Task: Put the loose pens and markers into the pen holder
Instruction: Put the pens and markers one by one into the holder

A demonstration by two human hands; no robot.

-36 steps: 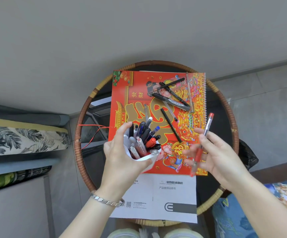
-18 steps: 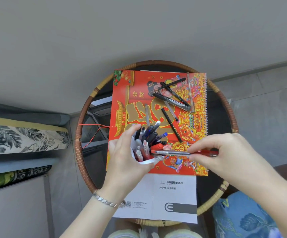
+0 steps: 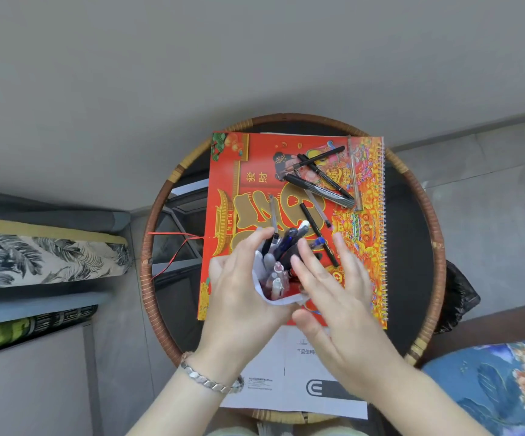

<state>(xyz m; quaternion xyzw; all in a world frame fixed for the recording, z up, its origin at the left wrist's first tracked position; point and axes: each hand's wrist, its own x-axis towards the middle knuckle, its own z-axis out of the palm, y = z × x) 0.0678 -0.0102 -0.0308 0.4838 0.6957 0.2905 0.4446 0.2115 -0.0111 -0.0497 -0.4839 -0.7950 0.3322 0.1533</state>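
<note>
The left hand (image 3: 239,297) wraps around the white pen holder (image 3: 273,286) full of pens, tilted above the red and gold spiral-bound calendar (image 3: 248,184), while the right hand (image 3: 333,297) hovers beside it, fingers spread, grasping nothing, with loose black pens (image 3: 318,180) lying farther away on the calendar.

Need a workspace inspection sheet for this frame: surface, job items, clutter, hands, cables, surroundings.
Surface: round rattan-rimmed table, dark top.
Job's things: white pen holder full of pens; loose black pens piled on the far part of the red calendar; one black pen lying nearer.
Clutter: white printed sheet at the near edge.
Grippers: left hand grips the holder; right hand open, fingers spread beside it.
Cables: red cord left of the calendar.
Surroundings: patterned cushions left, blue fabric right.
</note>
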